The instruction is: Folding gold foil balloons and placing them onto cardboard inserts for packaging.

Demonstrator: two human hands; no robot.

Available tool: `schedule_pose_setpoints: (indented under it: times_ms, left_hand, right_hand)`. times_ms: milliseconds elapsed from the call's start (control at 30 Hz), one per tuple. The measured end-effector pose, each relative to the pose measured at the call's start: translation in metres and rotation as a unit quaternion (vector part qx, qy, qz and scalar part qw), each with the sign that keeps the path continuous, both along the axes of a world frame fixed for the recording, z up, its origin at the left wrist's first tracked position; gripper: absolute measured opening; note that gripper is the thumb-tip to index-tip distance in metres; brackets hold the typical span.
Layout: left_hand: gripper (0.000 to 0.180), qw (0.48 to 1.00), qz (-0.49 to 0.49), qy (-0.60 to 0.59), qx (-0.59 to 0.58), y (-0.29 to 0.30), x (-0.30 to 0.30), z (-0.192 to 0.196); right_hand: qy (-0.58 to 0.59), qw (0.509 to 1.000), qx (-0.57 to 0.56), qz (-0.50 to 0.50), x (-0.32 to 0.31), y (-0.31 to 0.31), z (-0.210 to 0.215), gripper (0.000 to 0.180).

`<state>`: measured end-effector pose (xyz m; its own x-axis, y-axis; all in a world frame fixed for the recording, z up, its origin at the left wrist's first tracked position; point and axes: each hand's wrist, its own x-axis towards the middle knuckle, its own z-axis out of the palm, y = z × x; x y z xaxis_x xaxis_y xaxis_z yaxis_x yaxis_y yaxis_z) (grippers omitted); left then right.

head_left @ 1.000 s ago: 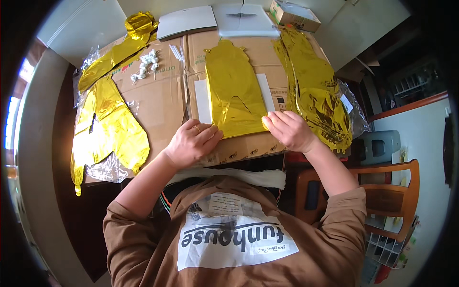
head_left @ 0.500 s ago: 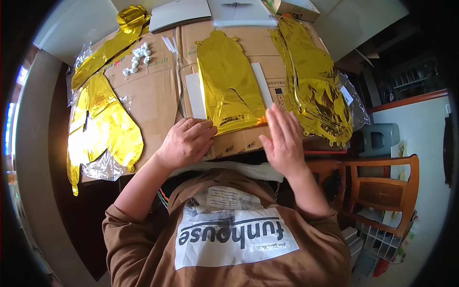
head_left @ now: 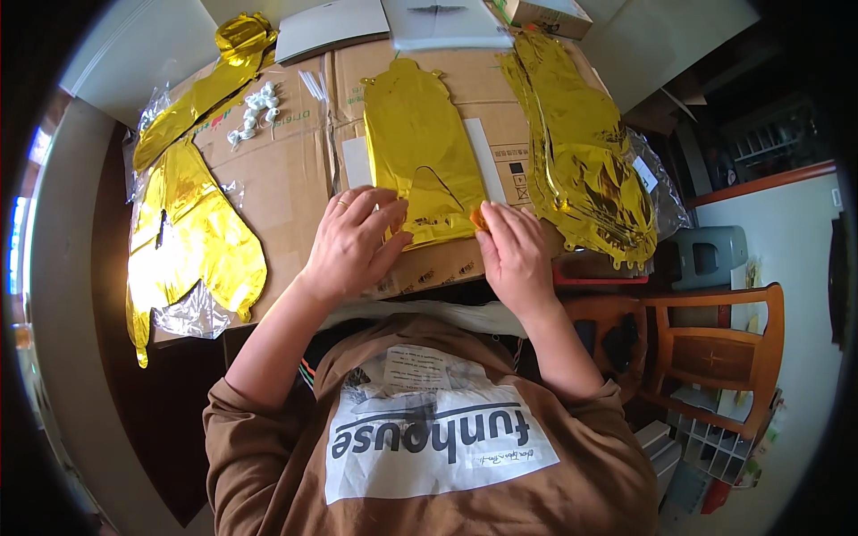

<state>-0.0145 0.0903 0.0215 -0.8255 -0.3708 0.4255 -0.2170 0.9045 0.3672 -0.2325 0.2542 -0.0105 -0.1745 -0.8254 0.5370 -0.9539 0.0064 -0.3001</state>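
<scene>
A flat gold foil balloon lies in the middle of the table on a white sheet, its near end folded over. At its near left corner my left hand has bent fingers and thumb closed on the foil edge. My right hand pinches the near right corner, where a small orange piece shows by the fingertips. More gold foil balloons lie flat to the right and to the left. The foil under my fingers is partly hidden.
Flattened cardboard covers the table. Small white bundles and white straws lie at the back left. A white board, a clear sleeve and a box line the far edge. A wooden chair stands at the right.
My left hand has shifted forward along the balloon's left edge. The right hand has come down from raised, stretched fingers to a pinch at the near right corner.
</scene>
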Motion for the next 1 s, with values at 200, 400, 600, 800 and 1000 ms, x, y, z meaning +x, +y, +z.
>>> schedule_pose_setpoints:
  times_ms: [200,400,600,800,1000]
  left_hand:
    - [0.052,0.999,0.043,0.0,0.001,-0.008,0.003,-0.003]
    - [0.06,0.998,0.033,-0.008,0.05,-0.011,0.007,-0.006]
    - [0.072,0.998,0.044,-0.019,0.031,-0.013,0.008,-0.012]
    - [0.074,0.998,0.04,-0.054,0.019,-0.015,0.01,-0.013]
    - [0.074,0.997,0.041,-0.059,0.023,-0.015,0.01,-0.013]
  right_hand:
    - [-0.125,0.991,-0.035,-0.022,-0.036,-0.012,0.027,0.031]
    - [-0.088,0.995,0.019,0.038,-0.033,-0.015,0.017,0.033]
    - [-0.012,0.999,0.001,0.041,-0.028,-0.016,0.003,0.034]
    - [-0.004,0.999,-0.03,0.03,-0.023,-0.015,-0.003,0.034]
    - [-0.038,0.999,-0.013,0.005,-0.017,-0.016,0.003,0.036]
